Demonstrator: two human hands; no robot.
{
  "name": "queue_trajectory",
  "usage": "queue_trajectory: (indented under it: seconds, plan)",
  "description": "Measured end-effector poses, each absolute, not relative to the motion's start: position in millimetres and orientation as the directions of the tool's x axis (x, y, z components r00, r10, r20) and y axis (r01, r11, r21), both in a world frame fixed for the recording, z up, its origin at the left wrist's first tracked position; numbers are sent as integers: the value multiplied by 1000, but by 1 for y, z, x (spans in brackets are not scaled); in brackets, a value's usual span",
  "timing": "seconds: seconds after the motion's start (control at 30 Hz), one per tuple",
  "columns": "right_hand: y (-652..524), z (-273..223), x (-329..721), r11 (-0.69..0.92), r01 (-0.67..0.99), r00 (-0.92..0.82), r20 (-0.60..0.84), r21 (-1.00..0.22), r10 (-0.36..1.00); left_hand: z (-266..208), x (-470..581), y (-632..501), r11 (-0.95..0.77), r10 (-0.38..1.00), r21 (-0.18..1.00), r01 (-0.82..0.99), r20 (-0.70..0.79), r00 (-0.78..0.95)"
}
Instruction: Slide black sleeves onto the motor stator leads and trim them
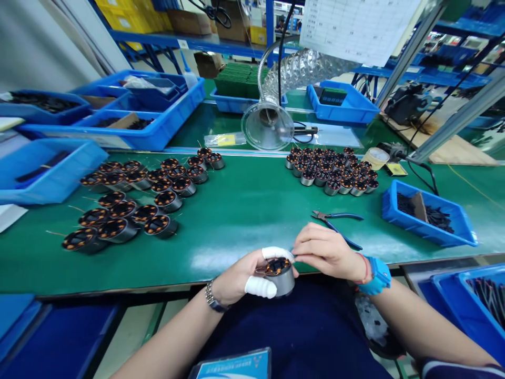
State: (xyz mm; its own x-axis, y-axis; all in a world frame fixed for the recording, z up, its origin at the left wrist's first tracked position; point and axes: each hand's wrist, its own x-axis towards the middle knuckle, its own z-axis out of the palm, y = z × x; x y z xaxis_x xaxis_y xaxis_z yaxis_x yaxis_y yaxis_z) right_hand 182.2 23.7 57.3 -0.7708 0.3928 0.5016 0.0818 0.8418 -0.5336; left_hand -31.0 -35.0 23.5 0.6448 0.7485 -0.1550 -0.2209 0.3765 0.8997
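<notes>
Your left hand (240, 275) holds a motor stator (281, 281) between its thumb and fingers, which wear white finger covers (260, 287). Your right hand (329, 250) has its thumb and fingertips pressed together by the stator's right side; I cannot tell what they pinch. The stator is near your tummy, at the near edge of the green table (244, 216), with its orange copper coils facing up. A pair of side cutters (324, 217) with blue handles lies just past your right hand. Far to the left sits a big bunch of stators (118, 230), many with thin wires poking out. On the far right is a tight bunch of stators (332, 186). To the right of the cutters is a blue bin (414, 220) with small black parts (437, 218). A clear funnel (256, 131) hangs at the far middle.
</notes>
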Motion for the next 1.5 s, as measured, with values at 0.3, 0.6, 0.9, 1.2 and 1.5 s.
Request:
queue_trajectory:
  seconds: [0.3, 0.6, 0.9, 1.2, 1.5]
  plan:
    - [10, 34, 163, 12, 304, -509, -152, -953, 847, 17, -24, -30, -202, 917, 913, 355, 49, 397]
    - [1, 20, 154, 328, 493, -467, 74, -806, 881, 3, -25, -19, -420, 877, 721, 551, 168, 450]
    - [-24, 4, 159, 741, 557, -656, 348, -375, 670, 7, -26, -14, -452, 855, 709, 542, 170, 490]
    - [-27, -2, 171, 661, 542, -565, 357, -519, 744, 10, -48, 4, -355, 827, 786, 506, 11, 563]
    - [-3, 0, 168, 589, 409, -619, 262, -697, 740, 1, -65, -5, -203, 940, 912, 356, 79, 333]
